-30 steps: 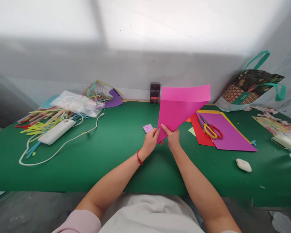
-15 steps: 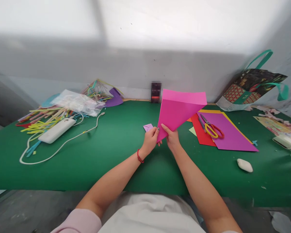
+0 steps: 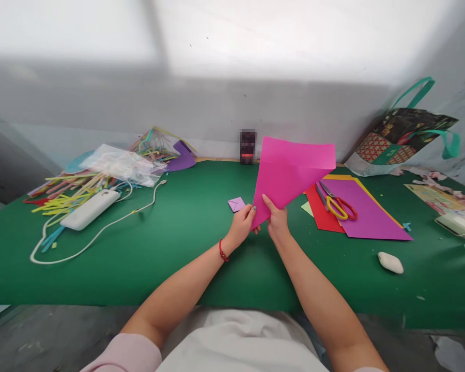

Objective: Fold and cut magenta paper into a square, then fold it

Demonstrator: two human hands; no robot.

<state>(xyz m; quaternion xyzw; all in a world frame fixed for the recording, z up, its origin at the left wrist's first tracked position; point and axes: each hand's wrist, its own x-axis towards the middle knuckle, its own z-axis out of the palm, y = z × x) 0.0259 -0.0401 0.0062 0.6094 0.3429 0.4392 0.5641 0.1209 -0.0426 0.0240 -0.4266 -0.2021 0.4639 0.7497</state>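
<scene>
A large sheet of bright pink paper (image 3: 290,170) is held up above the table, tilted, its wide end pointing away from me. My left hand (image 3: 243,223) pinches its near left corner, thumb on top and fingers underneath. On the lower right edge, my right hand (image 3: 276,216) grips the same sheet with the thumb flat on its face. The fingers below the paper are partly hidden. Just left of the sheet lies a small folded lilac paper piece (image 3: 236,204), close to my left hand.
Scissors (image 3: 337,204) rest on purple paper (image 3: 375,212) and red paper (image 3: 325,209) at right, near a white case (image 3: 390,262). Paper strips (image 3: 70,199), a plastic bag (image 3: 124,163) and a white power bank (image 3: 91,208) with cable lie left. A patterned bag (image 3: 395,142) leans at back right.
The pink sheet has tipped slightly, so its far end looks flatter and sits a little higher and further right. Both hands keep their hold, the right shifting slightly rightward.
</scene>
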